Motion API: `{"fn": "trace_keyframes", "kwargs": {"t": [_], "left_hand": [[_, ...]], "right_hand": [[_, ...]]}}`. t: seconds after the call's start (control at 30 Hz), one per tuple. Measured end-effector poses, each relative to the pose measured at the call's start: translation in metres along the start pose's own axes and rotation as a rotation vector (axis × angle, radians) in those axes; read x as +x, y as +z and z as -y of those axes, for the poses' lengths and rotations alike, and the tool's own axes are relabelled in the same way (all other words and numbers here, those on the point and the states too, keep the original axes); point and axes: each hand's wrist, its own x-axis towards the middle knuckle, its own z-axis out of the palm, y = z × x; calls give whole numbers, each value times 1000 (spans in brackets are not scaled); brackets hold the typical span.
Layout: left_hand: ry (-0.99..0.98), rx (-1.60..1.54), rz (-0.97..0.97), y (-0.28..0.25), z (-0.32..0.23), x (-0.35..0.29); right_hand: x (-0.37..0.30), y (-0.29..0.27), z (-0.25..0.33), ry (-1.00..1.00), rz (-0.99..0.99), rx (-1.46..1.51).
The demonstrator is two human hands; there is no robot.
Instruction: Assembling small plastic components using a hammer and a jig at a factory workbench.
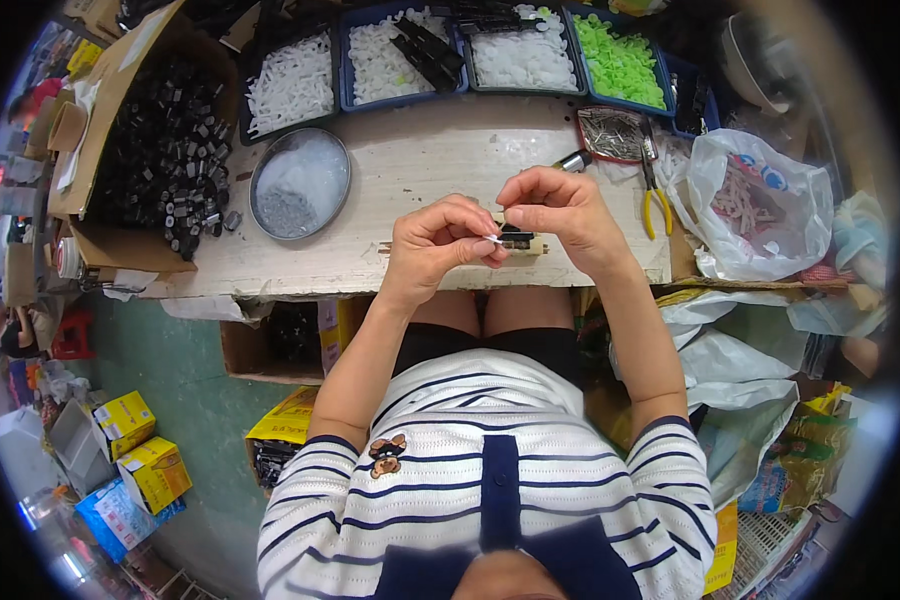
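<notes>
Left hand: thumb and fingertips pinch a small white piece, partly covered.
Right hand: curled at the piece's one o'clock; cannot tell whether it grips anything.
Dark-and-cream fixture: behind the fingers, mostly hidden.
Round tin: ten o'clock.
Pliers: three o'clock, before plastic bag.

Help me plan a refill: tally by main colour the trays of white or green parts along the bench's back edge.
White-part trays: 3
Green-part tray: 1
Total: 4
</notes>
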Motion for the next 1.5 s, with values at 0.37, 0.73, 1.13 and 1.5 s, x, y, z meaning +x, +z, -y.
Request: {"fn": "trace_keyframes", "kwargs": {"t": [0.37, 0.73, 1.13, 1.5], "left_hand": [[200, 406, 18, -4, -4, -4], [255, 543, -150, -11, 5, -10], [274, 1283, -87, -33, -6, -11], [14, 1384, 100, -27, -6, 2]], "right_hand": [[5, 13, 1, 15, 35, -297], [-2, 23, -22, -513, -136, -809], [4, 13, -45, -647, -31, -1342], [7, 8, -44, -498, 34, -1285]]}}
